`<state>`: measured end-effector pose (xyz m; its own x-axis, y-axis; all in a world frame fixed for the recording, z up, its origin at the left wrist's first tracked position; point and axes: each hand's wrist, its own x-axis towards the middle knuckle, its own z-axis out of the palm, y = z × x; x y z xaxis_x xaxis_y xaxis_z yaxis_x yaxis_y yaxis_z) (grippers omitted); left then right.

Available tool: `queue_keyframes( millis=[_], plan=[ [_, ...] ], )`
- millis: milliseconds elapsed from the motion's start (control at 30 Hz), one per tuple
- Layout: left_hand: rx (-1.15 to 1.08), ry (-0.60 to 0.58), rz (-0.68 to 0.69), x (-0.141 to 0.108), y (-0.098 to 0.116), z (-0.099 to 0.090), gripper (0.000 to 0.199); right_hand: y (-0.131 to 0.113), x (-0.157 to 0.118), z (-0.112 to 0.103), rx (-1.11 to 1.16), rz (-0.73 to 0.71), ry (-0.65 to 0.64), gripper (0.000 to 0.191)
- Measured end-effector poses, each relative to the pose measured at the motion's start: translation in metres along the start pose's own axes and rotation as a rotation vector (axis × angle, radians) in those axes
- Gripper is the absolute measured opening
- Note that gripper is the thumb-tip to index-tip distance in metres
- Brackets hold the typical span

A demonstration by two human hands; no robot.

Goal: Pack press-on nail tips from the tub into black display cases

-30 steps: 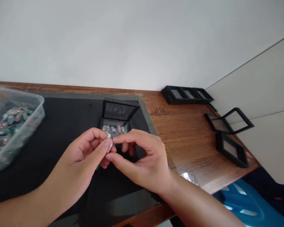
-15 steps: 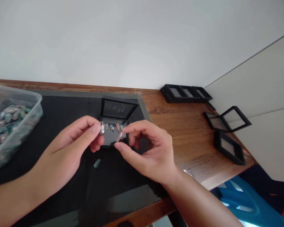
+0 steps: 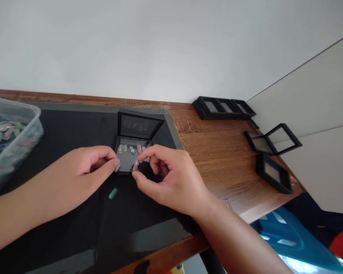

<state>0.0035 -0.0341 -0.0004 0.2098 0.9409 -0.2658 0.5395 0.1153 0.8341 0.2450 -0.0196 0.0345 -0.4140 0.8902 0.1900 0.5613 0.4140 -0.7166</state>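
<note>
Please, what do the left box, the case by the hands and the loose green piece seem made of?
Left box: probably translucent plastic; contents show through its wall.
Case: likely matte black plastic, given its crisp, straight frame.
Green piece: perhaps smooth plastic, evenly coloured; too small to tell.

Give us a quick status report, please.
Right hand pinching pinkish piece at open case. Left hand by its near-left corner, holding small pale piece, mostly hidden. Green piece on black mat in front of case.
</note>
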Motion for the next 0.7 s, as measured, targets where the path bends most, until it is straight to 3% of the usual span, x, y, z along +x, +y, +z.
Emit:
queue_keyframes(
  millis=[300, 600, 700],
  plan=[
    [0.142, 0.1, 0.134, -0.001, 0.011, 0.003, 0.038, 0.007, 0.008, 0.011, -0.042, 0.07, -0.068, 0.011],
    [0.123, 0.147, 0.07, 0.0, 0.003, 0.003, 0.027, 0.006, 0.011, 0.014, -0.152, 0.114, -0.047, 0.013],
    [0.17, 0.183, 0.109, -0.001, 0.004, 0.003, 0.025, 0.004, 0.012, 0.013, -0.176, 0.144, -0.062, 0.014]
  ],
)
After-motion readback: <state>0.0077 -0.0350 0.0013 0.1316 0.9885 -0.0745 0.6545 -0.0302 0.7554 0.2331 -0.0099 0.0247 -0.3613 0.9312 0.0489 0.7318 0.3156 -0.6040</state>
